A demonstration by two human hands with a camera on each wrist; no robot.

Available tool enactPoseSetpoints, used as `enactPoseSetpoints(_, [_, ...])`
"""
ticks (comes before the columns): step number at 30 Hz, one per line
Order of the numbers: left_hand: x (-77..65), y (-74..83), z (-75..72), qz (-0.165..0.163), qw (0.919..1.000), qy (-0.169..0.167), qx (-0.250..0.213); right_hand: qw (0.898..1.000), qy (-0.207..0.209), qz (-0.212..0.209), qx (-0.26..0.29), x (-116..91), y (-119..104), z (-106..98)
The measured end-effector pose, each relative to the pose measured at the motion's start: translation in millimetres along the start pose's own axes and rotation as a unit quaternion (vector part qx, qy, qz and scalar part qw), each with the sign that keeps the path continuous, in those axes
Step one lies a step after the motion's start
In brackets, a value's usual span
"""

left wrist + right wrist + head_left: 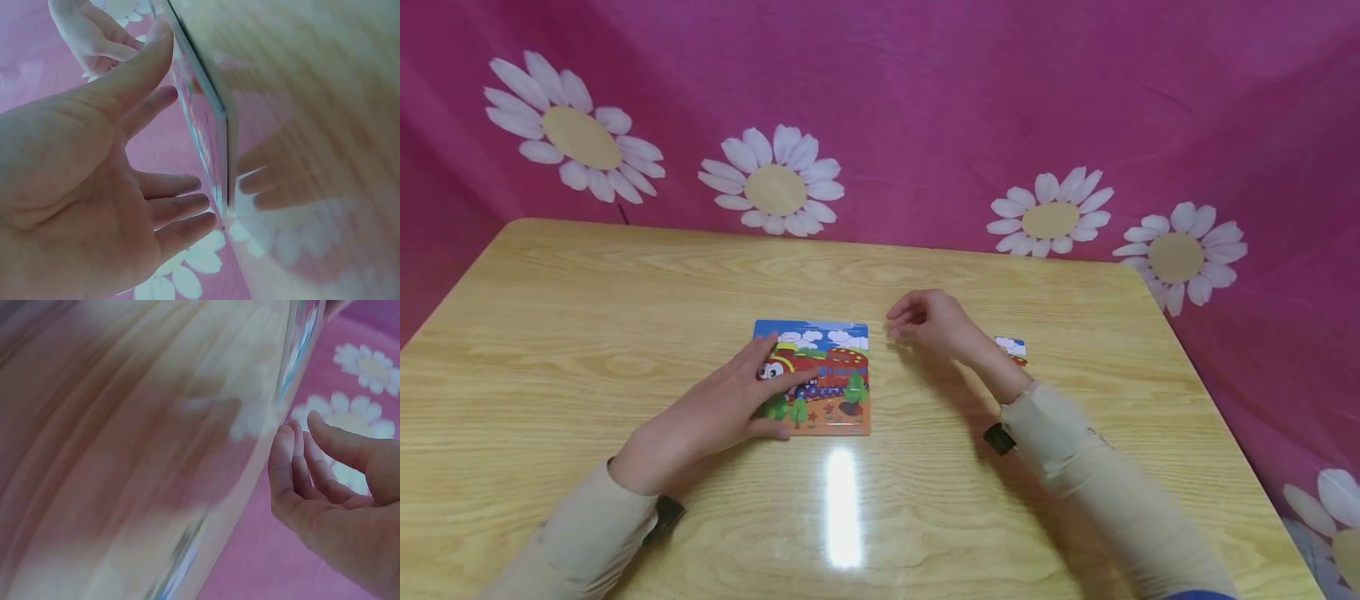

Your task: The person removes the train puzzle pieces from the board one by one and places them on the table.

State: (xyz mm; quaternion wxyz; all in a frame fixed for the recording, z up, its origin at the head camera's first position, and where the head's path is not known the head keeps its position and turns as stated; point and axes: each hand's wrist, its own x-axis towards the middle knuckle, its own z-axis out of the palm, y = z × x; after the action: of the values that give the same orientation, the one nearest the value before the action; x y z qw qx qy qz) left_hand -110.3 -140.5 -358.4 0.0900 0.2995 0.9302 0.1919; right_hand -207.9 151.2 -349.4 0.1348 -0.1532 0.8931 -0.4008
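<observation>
A square jigsaw puzzle board (831,417) with a cartoon red train, green trees and white clouds lies flat on the wooden table. Over its left part my left hand (722,408) rests, fingers spread and fairly straight; they cover some of the picture. In the left wrist view, the thumb (140,65) and fingertips lie along the thin board (200,119). Just right of the board, above the tabletop, my right hand (936,321) has loosely bent fingers. Nothing shows between its thumb and fingers (284,459) in the right wrist view.
A small loose puzzle piece (1011,346) with cloud and red train print lies on the table (625,292), partly behind the right forearm. Behind the table's far edge hangs a pink cloth (917,125) with large white daisies. Light reflects off the glossy tabletop in front of the board.
</observation>
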Motion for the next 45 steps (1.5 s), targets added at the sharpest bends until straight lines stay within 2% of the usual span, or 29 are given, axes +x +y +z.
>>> enactPoseSetpoints(3, [-5.2,-5.3,0.1,0.01,0.9997,0.018,0.011,1.0,-0.021,0.003,0.011,11,-14,21])
enactPoseSetpoints(8, [-13.3,-13.1,1.7,0.024,0.9992,0.027,0.019,0.999,-0.039,0.006,0.011,24,-34,50])
enactPoseSetpoints(15, [-14.3,-16.3,5.6,0.038,0.9985,0.035,0.018,0.998,-0.052,-0.008,-0.018,37,-59,75])
enactPoseSetpoints(25, [-12.6,-12.8,6.3,0.036,0.9989,0.029,0.008,0.999,-0.034,0.003,-0.041,40,-70,84])
enactPoseSetpoints(35, [-13.7,-13.1,5.8,0.02,0.9997,0.017,0.002,0.999,-0.009,0.03,-0.031,44,-72,88])
enactPoseSetpoints(45, [-14.5,-14.1,5.4,0.02,0.9996,0.019,0.001,0.999,0.006,0.009,-0.04,44,-75,89])
